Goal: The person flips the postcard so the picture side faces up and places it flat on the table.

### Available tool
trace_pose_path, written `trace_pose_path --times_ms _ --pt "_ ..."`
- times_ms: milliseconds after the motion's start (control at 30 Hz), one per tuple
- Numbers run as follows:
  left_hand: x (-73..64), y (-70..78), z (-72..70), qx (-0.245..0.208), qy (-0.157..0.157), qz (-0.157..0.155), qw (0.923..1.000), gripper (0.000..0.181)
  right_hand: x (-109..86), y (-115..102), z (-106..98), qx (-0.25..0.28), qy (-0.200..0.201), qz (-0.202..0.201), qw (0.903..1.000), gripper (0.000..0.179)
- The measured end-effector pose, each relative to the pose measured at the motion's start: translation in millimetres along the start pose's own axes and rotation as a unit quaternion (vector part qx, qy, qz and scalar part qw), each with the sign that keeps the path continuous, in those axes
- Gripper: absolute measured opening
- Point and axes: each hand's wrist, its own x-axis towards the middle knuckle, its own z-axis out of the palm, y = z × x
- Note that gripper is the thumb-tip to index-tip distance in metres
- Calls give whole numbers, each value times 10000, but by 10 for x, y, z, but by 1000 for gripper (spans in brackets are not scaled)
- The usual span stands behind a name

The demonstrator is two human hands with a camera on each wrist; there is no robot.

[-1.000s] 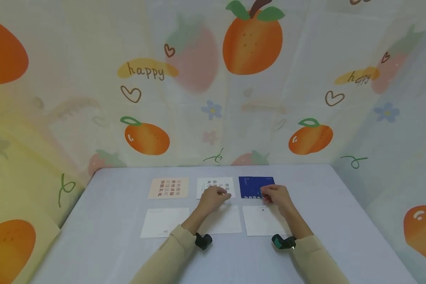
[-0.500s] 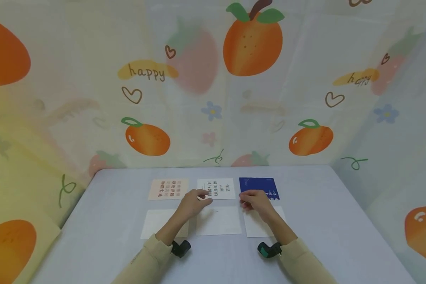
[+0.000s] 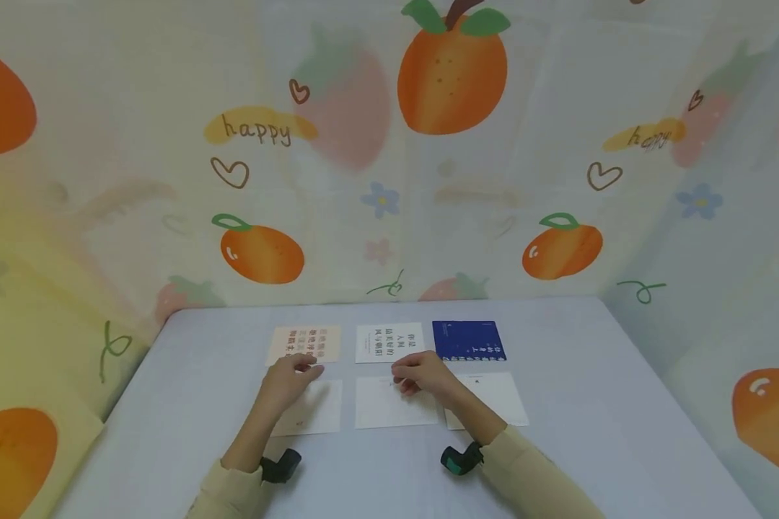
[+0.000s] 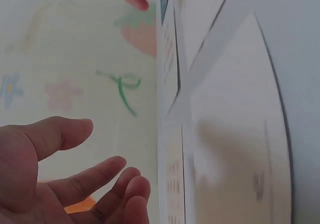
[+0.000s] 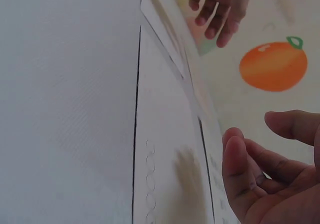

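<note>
You have a lane between your left hand [image 3: 288, 379] and right hand [image 3: 430, 375], and broad bare counter [image 3: 597, 389] to the right of the cards [image 3: 389, 412] and nearer you. The six cards lie flat in two rows, low enough to pass over. Patterned cloth [image 3: 467, 241] stops you at the far edge; your wrist cameras [image 3: 282, 466] jut into the lane.

The left fingers [image 3: 304, 358] hide part of the peach card [image 3: 306, 341], the right fingers [image 3: 407, 369] a corner of the lower middle card [image 3: 389, 412]. The blue card [image 3: 464, 340] has print too small to read. Both sleeves [image 3: 534, 470] are cut off.
</note>
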Motion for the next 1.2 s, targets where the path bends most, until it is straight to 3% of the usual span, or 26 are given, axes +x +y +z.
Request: trace_pose_path --times_ms 300,467,600,733,933,1200 --pt "-107 -410 -394 -33 94 -832 9965 50 58 -197 356 12 -824 -3 9966 31" --pt "-174 -612 -514 158 45 -1133 9934 53 33 -171 562 199 -986 147 9948 29" --pt "-209 -715 -516 452 -152 -1297 9904 55 -10 -179 692 376 -996 351 9937 29" --pt "-242 -738 -473 621 -253 -1365 9884 54 -64 -222 768 625 -1111 550 9903 37" --pt "-268 -649 -425 816 -149 -1461 9858 50 -113 -293 826 916 -1217 696 9859 52" --pt "-275 -591 -340 686 -168 -1528 9857 41 -131 -323 866 1387 -1307 895 9776 59"
